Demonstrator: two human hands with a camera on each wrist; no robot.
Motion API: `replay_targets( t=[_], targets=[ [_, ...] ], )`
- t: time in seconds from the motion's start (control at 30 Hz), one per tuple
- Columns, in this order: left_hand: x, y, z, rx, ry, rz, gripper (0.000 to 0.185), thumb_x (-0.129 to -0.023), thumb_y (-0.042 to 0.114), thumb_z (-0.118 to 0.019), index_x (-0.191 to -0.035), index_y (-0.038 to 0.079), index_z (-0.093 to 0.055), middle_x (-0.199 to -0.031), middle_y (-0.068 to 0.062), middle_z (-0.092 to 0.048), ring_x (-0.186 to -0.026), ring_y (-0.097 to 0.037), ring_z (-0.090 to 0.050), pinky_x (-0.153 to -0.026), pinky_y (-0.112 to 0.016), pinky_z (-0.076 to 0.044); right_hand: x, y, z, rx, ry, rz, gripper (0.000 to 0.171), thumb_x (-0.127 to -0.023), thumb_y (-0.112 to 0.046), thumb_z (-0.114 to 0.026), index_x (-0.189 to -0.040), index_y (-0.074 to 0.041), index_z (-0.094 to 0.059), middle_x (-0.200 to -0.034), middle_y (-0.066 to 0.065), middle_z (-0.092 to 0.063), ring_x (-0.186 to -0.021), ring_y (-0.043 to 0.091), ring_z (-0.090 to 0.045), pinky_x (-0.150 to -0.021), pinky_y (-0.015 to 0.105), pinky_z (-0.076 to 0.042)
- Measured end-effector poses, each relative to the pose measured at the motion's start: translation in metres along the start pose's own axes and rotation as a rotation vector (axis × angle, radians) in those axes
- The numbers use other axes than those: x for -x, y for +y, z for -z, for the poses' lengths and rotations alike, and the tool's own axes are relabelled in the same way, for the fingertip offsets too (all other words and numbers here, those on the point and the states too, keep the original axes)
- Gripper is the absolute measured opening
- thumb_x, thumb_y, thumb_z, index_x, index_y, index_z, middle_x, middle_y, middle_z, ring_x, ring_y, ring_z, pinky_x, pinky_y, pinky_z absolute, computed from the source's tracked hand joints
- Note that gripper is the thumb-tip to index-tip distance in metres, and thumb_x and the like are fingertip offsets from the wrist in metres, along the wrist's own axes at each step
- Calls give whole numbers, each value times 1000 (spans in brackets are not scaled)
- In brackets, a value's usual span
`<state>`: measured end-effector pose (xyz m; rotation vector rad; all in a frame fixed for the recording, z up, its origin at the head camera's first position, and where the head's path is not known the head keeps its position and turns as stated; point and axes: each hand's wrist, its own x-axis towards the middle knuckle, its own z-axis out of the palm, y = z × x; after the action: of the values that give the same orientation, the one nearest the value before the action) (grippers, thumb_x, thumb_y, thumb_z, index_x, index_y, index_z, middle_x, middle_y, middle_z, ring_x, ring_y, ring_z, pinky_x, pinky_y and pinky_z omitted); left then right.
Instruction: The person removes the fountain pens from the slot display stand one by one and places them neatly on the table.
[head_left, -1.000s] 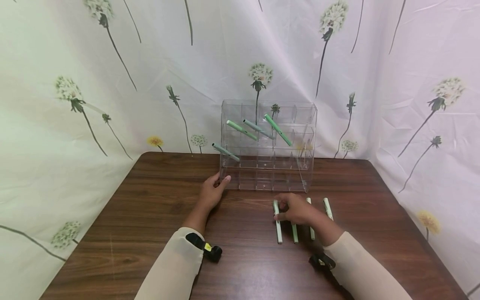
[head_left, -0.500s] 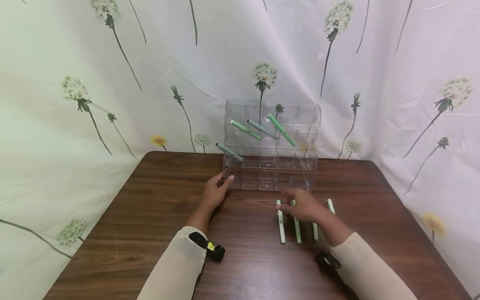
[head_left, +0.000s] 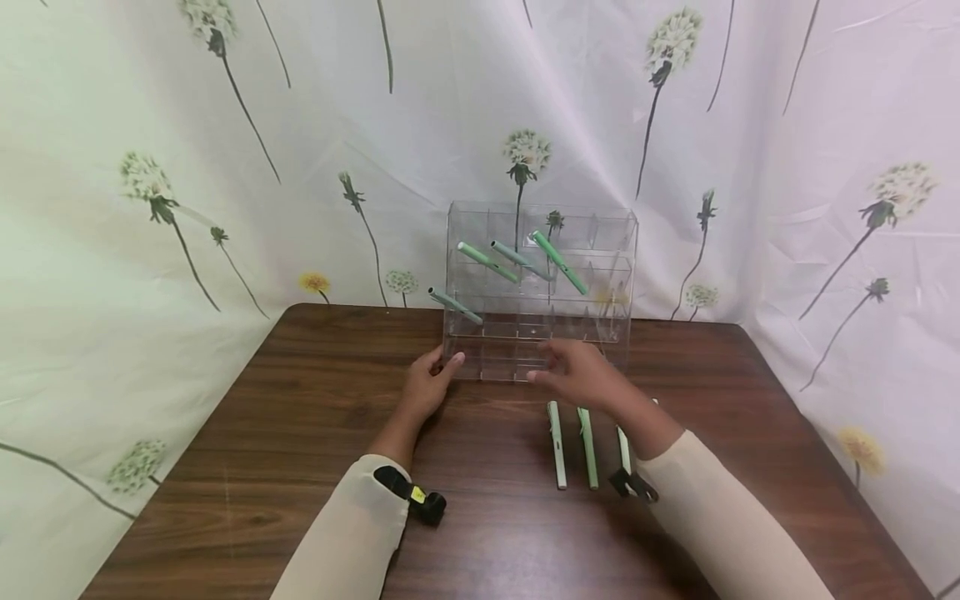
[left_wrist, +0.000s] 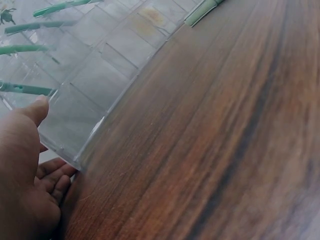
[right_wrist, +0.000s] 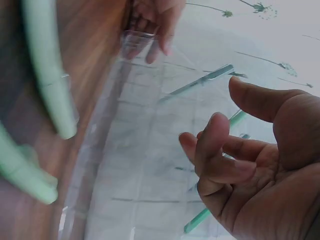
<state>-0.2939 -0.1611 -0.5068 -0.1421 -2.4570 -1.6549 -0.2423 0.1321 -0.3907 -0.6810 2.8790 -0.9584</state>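
dark wooden table (head_left: 300, 433) before dandelion-print curtain (head_left: 225, 125)

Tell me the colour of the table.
The table is dark brown wood grain, clearest in the left wrist view.

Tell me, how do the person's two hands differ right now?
The left hand touches the clear organizer at its lower left corner, thumb on the front; the right hand is raised in front of it, fingers loosely curled, holding nothing. The right hand is above the pens on the table. Both wear cream sleeves.
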Motion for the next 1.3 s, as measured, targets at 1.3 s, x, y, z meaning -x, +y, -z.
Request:
replay_targets(
  t=[1.3],
  targets=[
    [1, 3, 2, -8, -8, 19, 58, -108, 47, -69, -155, 13, -63, -148, -20, -69, -141, -37, -64, -118, -55, -51, -100, -63, -19, -439, 118, -10, 42, -106, -18, -74, -145, -5, -65, -147, 19, -66, -130, 37, -70, -88, 43, -68]
  ],
)
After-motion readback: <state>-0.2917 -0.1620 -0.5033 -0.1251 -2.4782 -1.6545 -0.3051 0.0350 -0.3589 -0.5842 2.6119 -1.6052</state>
